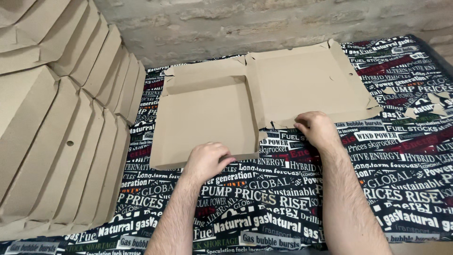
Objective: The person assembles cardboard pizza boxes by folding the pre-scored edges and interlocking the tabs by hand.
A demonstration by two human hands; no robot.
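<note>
**Inspector:** Nearest the camera, two bare forearms reach out over a cloth (264, 208) printed all over with newsprint lettering. The left hand (206, 160) is curled over the near wall of the cardboard box (207, 113), fingers hooked on its edge, thumb side pressing down. The right hand (317, 128) lies knuckles up on the near flap of the lid panel (306, 78), fingers bent and pinning it flat; it grips nothing.

**Clerk:** Where does the box sit?

**Inspector:** In the middle of the cloth, open. The tray half lies to the left with its walls partly raised; the lid half lies flat to the right, joined along a centre crease.

**Clerk:** Advice on the fold?

**Inspector:** In my judgement, the near wall should be creased squarely along its score with the corner tabs tucked inside, while the other hand holds the lid down so the sheet cannot slide.

**Clerk:** Counts?

**Inspector:** One box in hand. Two rows of finished boxes (71, 141) leaning at the left: about seven in the far row, about five in the near one, the edges partly cut off. About five small cardboard scraps (434, 101) lie at the right. A brick wall (236, 23) stands behind.
</note>
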